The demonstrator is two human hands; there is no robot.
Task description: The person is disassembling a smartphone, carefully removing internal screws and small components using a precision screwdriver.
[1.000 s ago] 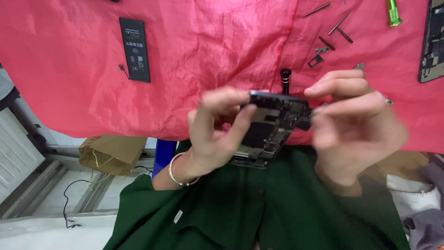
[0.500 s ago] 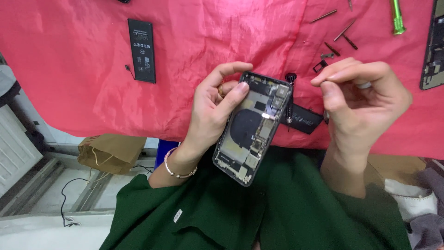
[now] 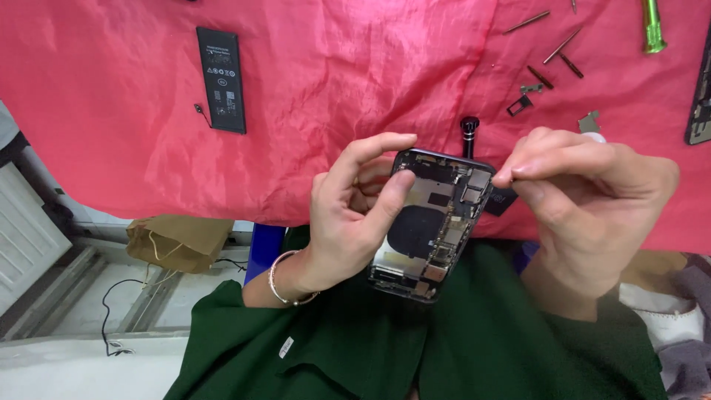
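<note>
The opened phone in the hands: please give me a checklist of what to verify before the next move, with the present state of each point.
1. Left hand holds the opened phone firmly, thumb across its inside: ok.
2. Phone's inner parts face the camera, in plain view: ok.
3. Right hand fingers pinch at the phone's upper right corner: ok; whether they hold a part, cannot tell.
4. Black battery lies apart on the red cloth, away from the hands: ok.
5. Small loose metal parts lie on the cloth near its upper right: ok.
6. Phone is supported by the table: not ok, it is held over the lap.
</note>
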